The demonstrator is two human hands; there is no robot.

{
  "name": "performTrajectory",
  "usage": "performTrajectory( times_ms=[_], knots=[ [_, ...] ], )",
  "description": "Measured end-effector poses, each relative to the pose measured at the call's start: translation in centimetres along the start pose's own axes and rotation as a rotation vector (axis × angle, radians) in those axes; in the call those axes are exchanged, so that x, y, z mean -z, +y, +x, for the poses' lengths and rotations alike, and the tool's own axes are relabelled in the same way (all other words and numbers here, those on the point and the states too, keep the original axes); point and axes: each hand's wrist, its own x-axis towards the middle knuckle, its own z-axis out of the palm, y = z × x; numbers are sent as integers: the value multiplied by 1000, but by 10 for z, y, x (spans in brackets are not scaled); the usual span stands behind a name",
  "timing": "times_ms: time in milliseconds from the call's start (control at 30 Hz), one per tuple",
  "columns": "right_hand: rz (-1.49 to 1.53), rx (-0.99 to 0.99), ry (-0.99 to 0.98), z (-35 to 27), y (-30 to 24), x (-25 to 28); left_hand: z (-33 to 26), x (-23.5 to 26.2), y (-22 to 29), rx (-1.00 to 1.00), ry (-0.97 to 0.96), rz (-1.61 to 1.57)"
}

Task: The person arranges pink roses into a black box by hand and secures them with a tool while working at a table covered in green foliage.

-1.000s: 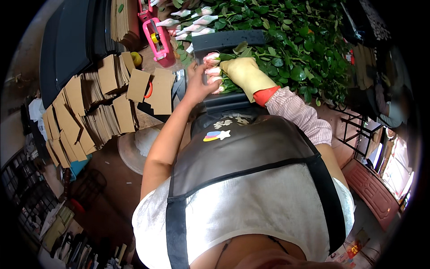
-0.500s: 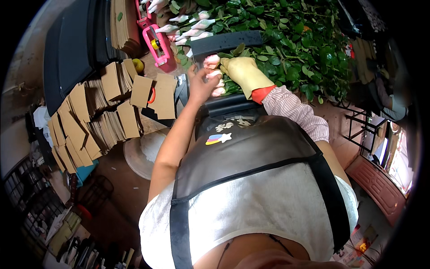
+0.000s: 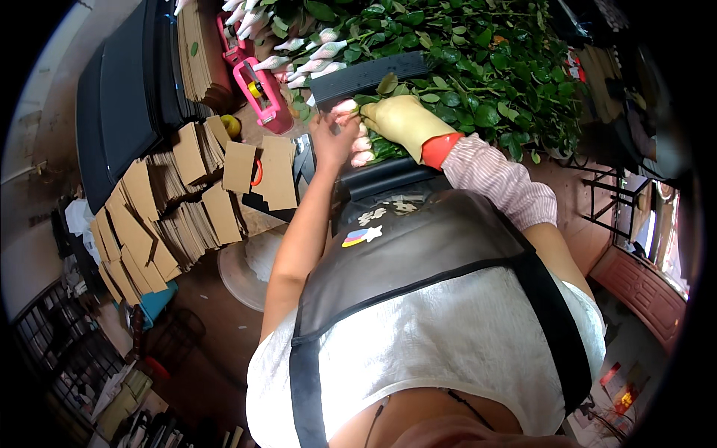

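Pale pink roses (image 3: 363, 142) lie in a row in a black ridged holder, heads to the left and leafy stems to the right. My bare left hand (image 3: 332, 140) is at the row's far end, its slightly blurred fingers closed about the head of the farthest rose (image 3: 345, 107). My right hand (image 3: 403, 123) wears a yellow rubber glove with a red cuff. Its fingers are bent in at the base of that same rose, where the stem is hidden by the glove. The holder's black far wall (image 3: 370, 78) stands just beyond both hands, and its near wall (image 3: 388, 177) is close to my apron.
A large heap of leafy rose stems (image 3: 485, 82) fills the far right. White-netted rose buds (image 3: 325, 51) lie beyond the holder. Left stand a pink tape dispenser (image 3: 261, 95), brown cardboard pieces (image 3: 153, 224) and stacked black sheets (image 3: 123, 97). A dark metal frame (image 3: 616, 198) stands at right.
My left hand has shifted slightly away from me, its fingers drawing in round the farthest rose. The gloved right hand stays beside it. The whole view has turned a little.
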Motion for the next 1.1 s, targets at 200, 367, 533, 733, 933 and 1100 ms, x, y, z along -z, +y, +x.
performTrajectory(
  times_ms=[200, 367, 533, 733, 933, 1100],
  knots=[
    [232, -215, 359, 4, -8, 0, -12, -2, 25, -79, 28, 148],
    [85, -113, 323, 22, -4, -18, -15, 2, 29, -158, 50, 193],
    [-78, 44, 155, 23, -11, -2, -15, 11, 39, -61, -23, 170],
    [-166, -46, 323, 9, -20, -11, -12, 9, 42, -86, -57, 191],
    [591, 90, 357, -73, -2, 57, -5, 13, 36, -71, -101, 266],
    [485, -496, -309, -167, 31, 45, -10, 9, 17, -166, 29, 246]
  ],
)
